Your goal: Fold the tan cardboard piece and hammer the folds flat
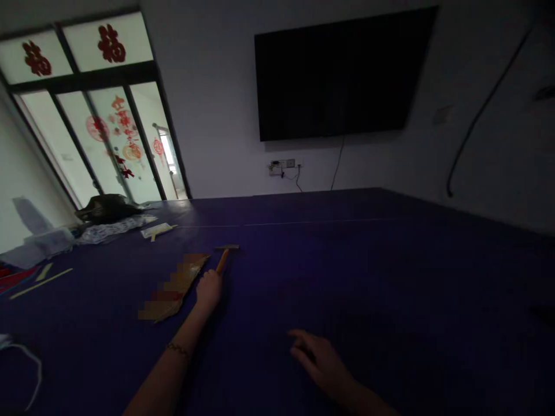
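Observation:
My left hand (209,290), a beaded bracelet on its wrist, is closed around the wooden handle of a hammer (222,260). The narrow metal head points away from me, at or just above the dark blue surface (269,289). Just left of this hand lies a flat, ragged-edged brown piece like cardboard (184,283), partly blurred out. My right hand (318,355) is over the blue surface, nearer to me and to the right. Its index finger reaches left with the thumb apart, and nothing is in it.
Plastic wrapping (110,228), a dark bag (106,208) and a small white packet (156,230) lie at the back left. Yellowish strips (41,283) and a white cable (39,370) lie at the left. A television (342,78) hangs on the wall above outlets (284,164).

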A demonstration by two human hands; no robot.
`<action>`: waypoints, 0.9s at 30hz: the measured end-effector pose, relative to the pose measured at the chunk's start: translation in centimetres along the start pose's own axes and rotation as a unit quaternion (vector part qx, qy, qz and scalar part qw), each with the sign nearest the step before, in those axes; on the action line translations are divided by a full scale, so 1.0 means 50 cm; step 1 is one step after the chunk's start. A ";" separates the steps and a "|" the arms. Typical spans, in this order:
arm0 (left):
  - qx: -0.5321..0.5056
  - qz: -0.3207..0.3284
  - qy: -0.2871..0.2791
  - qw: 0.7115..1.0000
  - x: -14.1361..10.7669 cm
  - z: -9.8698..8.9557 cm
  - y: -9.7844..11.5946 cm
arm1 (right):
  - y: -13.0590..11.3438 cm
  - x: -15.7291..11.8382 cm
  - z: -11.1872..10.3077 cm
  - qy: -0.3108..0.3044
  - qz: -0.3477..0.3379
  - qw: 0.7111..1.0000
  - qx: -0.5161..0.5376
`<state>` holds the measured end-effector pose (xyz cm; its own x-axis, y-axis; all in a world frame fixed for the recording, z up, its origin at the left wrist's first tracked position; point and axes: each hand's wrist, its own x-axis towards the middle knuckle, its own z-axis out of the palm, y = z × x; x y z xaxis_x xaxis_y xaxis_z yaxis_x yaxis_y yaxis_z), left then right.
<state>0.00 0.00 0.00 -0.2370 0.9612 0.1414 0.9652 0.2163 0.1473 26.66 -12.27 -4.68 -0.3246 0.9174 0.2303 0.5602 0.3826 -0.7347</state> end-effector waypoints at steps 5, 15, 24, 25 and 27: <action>-0.247 0.027 -0.018 0.968 -0.034 -0.045 0.084 | 0.012 0.010 0.001 0.043 0.015 0.996 0.082; -0.691 0.048 -0.357 0.626 -0.314 0.011 0.254 | 0.001 0.026 -0.028 0.082 0.105 0.915 0.381; -0.671 0.070 -0.380 0.633 -0.375 0.057 0.322 | 0.033 0.049 -0.095 0.216 0.174 0.950 0.142; -0.654 0.092 -0.377 0.649 -0.375 0.050 0.325 | 0.042 0.053 -0.108 0.211 0.174 0.957 0.092; -0.626 0.137 -0.354 0.681 -0.377 0.041 0.326 | 0.061 0.061 -0.140 0.199 0.176 0.964 0.010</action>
<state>20.44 -14.27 -2.25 0.4742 0.8735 -0.1101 0.0058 0.1219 0.9925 32.71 -7.56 -1.77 0.2029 0.9610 0.1877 0.5656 0.0415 -0.8236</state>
